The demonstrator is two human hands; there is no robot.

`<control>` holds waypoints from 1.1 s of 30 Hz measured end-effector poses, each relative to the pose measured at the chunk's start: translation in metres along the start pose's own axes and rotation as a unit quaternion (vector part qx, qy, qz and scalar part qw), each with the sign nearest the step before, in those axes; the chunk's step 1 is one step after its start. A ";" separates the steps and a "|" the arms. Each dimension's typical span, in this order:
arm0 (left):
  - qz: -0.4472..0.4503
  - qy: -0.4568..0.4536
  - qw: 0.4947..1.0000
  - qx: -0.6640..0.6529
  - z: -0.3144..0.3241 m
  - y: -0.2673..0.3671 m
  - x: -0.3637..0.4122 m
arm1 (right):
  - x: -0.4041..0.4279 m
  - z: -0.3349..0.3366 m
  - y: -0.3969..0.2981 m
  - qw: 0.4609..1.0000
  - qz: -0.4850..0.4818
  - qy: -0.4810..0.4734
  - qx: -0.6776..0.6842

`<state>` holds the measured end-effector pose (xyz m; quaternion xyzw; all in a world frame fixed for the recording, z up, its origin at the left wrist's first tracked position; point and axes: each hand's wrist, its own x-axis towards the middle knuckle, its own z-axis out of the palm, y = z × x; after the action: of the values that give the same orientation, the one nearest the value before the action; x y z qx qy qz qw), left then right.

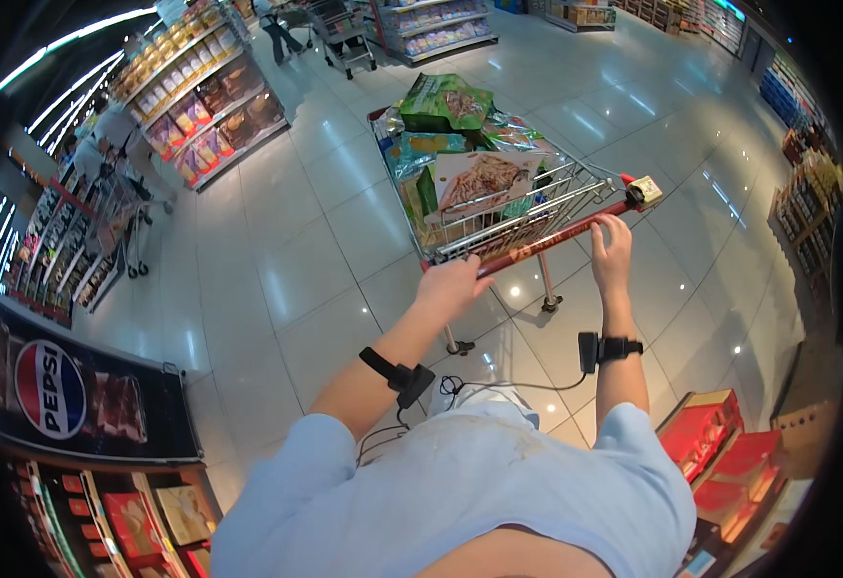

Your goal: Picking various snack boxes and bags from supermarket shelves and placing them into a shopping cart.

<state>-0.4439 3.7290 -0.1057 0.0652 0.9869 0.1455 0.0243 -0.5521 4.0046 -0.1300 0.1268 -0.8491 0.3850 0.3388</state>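
A metal shopping cart [586, 193] stands before me, turned slightly so its dark red handle bar [548, 244] slants up to the right. My left hand [452, 290] is wrapped around the left end of that bar. Near the bar's right end, my right hand [612, 242] has its fingers hooked over the top. Inside the cart, a flat package printed with a food picture [483, 184] leans by the wire side close to me. Behind it are a teal packet [430, 144] and, on top of the pile, a green box [444, 102]. Lower goods are mostly hidden.
A stocked shelf unit [208, 94] stands ahead left, near other people [114, 134] with a cart [121, 213]. A Pepsi display panel [49, 390] is close on my left. Red boxes [703, 426] sit on a rack at my right. Glossy floor tiles [306, 267] surround the cart.
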 end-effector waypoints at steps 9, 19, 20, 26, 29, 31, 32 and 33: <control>-0.161 0.084 0.983 -0.034 -0.022 0.035 -0.035 | 0.049 -0.049 0.059 0.974 -0.110 -0.193 -0.054; -0.345 0.199 0.917 -0.011 -0.013 0.012 -0.062 | 0.005 -0.018 0.048 0.965 -0.149 -0.218 -0.002; -0.359 0.217 0.908 0.015 -0.011 0.015 -0.065 | 0.000 -0.015 0.052 0.958 -0.159 -0.237 -0.008; -0.502 0.266 0.820 0.067 0.017 0.025 -0.054 | 0.018 0.018 0.075 0.944 -0.188 -0.267 0.049; -0.524 0.258 0.810 0.060 0.027 0.024 -0.054 | 0.026 0.037 0.082 0.938 -0.181 -0.280 0.089; -0.523 0.236 0.818 0.048 0.027 0.021 -0.051 | 0.032 0.050 0.082 0.936 -0.195 -0.286 0.072; -0.515 0.214 0.829 0.040 0.028 0.021 -0.050 | 0.034 0.055 0.083 0.935 -0.201 -0.287 0.054; -0.521 0.220 0.824 0.037 0.027 0.021 -0.046 | 0.037 0.063 0.085 0.933 -0.211 -0.288 0.058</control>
<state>-0.3940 3.7501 -0.1242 -0.4919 0.8576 0.0846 -0.1237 -0.6503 4.0167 -0.1837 0.4274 -0.8402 0.3004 0.1455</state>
